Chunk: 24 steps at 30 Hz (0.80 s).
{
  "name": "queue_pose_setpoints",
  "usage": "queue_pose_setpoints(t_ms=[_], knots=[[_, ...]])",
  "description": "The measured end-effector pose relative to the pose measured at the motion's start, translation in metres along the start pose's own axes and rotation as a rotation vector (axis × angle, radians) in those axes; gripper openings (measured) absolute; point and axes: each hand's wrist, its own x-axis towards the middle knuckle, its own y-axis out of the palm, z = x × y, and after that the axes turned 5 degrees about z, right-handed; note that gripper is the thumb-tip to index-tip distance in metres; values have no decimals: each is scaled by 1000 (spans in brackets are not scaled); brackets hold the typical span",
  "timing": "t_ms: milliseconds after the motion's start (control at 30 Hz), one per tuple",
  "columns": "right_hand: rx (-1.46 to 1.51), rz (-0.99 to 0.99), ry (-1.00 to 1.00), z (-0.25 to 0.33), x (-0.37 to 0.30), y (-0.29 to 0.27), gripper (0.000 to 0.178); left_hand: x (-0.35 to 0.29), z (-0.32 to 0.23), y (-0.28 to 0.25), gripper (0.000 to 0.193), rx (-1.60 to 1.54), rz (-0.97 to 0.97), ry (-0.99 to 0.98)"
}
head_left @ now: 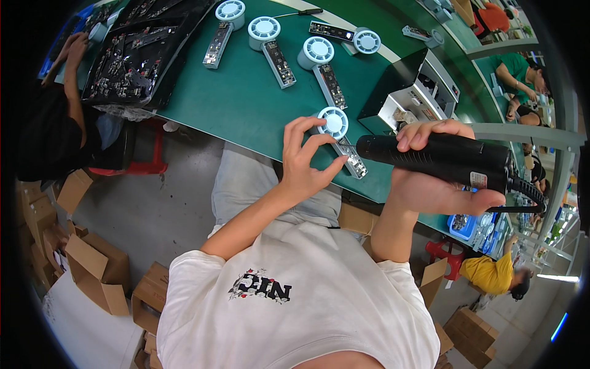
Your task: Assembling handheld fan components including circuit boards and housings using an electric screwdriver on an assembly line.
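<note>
My right hand is wrapped around a black electric screwdriver, held sideways with its thin bit pointing left at a small light-blue handheld fan. The fan lies at the table's near edge. Its round slotted head faces up, and a circuit board shows in its handle. My left hand steadies this fan, fingers at the head and the index finger and thumb at the handle. Whether the bit touches a screw is too small to tell.
Several similar fans lie farther back on the green table, beside a loose screwdriver. A black-lined tray of circuit boards stands left, a black-and-white box machine right. Co-workers sit around; cardboard boxes stand on the floor.
</note>
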Motion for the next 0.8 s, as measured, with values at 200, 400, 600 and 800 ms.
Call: queue_pose_setpoints(t_ms=[200, 400, 600, 800], knots=[[-100, -106, -20, -10, 3, -3, 112, 0, 2, 2, 49, 22, -34, -29], [-146, -111, -14, -17, 3, -4, 111, 2, 1, 3, 48, 0, -32, -39], [-249, -92, 36, -23, 0, 1, 111, 3, 0, 4, 46, -24, -27, -62], [-156, -172, 34, -31, -7, 6, 111, 1, 0, 2, 47, -20, -8, -68]])
